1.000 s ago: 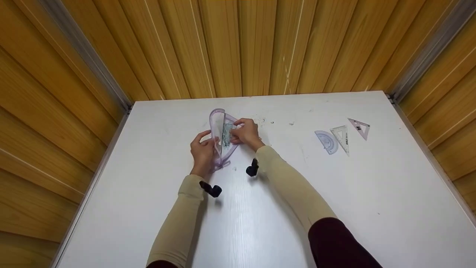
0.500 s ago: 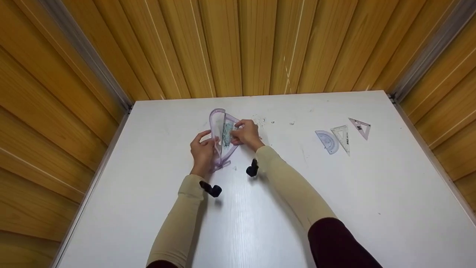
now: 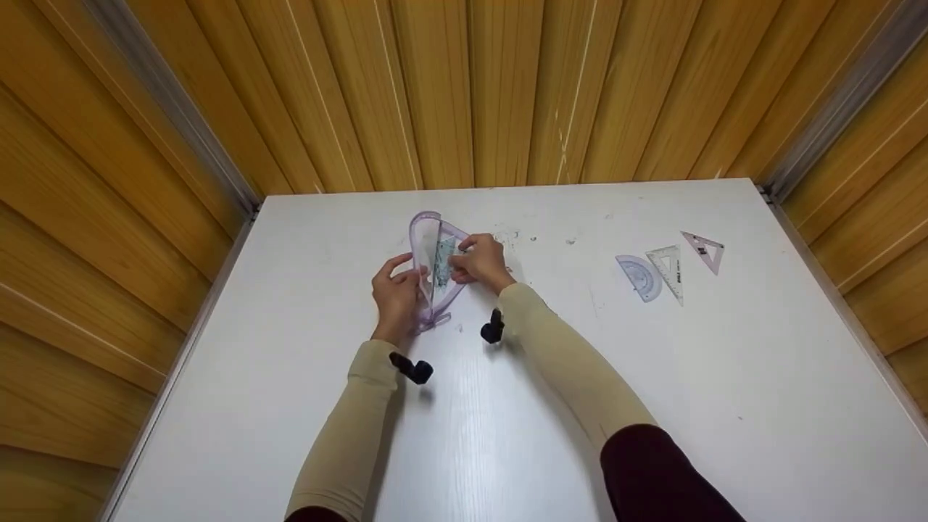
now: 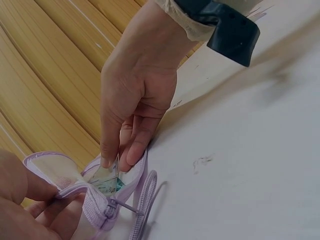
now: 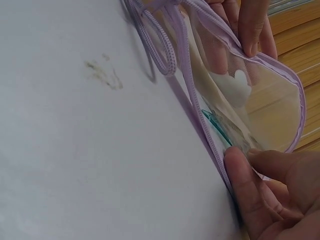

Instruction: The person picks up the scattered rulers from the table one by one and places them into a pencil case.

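Note:
A see-through mesh zipper pouch (image 3: 426,243) with lilac edging stands with its mouth spread apart on the white table. My left hand (image 3: 396,297) pinches one edge between thumb and fingers, also seen in the right wrist view, where a white heart patch (image 5: 235,87) shows on the mesh. At the pouch's other side, my right hand (image 3: 480,259) reaches in at the opening. Its thumb and fingers pinch a clear plastic piece with green marks (image 4: 106,185) inside the pouch; its full shape is hidden. A lilac zipper end (image 4: 145,202) loops out onto the table.
To the right on the table (image 3: 725,406) lie a clear bluish protractor (image 3: 639,278), a clear set square (image 3: 668,270) and a smaller pinkish set square (image 3: 705,251). Wood-patterned panels (image 3: 500,94) rise behind the table and at both sides.

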### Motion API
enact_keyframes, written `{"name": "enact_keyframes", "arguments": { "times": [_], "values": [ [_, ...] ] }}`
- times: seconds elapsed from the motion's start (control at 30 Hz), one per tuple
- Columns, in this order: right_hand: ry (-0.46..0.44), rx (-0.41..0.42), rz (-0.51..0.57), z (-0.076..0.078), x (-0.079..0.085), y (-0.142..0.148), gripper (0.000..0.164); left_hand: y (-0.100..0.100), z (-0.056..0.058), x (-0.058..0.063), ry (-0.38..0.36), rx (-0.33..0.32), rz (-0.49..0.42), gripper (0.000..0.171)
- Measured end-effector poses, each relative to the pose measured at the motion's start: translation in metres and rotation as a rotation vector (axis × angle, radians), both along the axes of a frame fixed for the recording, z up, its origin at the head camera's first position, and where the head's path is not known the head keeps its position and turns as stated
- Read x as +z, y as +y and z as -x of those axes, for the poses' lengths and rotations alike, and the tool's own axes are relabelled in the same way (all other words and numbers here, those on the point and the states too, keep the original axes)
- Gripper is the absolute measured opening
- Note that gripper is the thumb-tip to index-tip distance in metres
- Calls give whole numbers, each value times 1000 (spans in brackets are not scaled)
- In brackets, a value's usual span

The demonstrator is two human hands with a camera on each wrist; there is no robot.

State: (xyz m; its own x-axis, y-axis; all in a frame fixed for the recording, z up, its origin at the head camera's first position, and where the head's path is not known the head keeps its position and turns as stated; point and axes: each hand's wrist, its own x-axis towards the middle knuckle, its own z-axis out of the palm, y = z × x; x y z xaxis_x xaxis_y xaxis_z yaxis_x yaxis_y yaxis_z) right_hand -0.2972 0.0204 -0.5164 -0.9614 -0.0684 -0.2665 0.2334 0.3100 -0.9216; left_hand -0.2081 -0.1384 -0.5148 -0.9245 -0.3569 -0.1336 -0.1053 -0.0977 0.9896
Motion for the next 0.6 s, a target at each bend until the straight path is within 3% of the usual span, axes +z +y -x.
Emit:
{"name": "enact_keyframes", "arguments": {
  "times": [0.3,0.6],
  "values": [
    [2,5,-16,-1,4,1,33,1,0,1,-23,0,10,36],
    [-4,77,-170,-1,17,2,41,1,-1,1,-39,-2,24,37]
  ]
}}
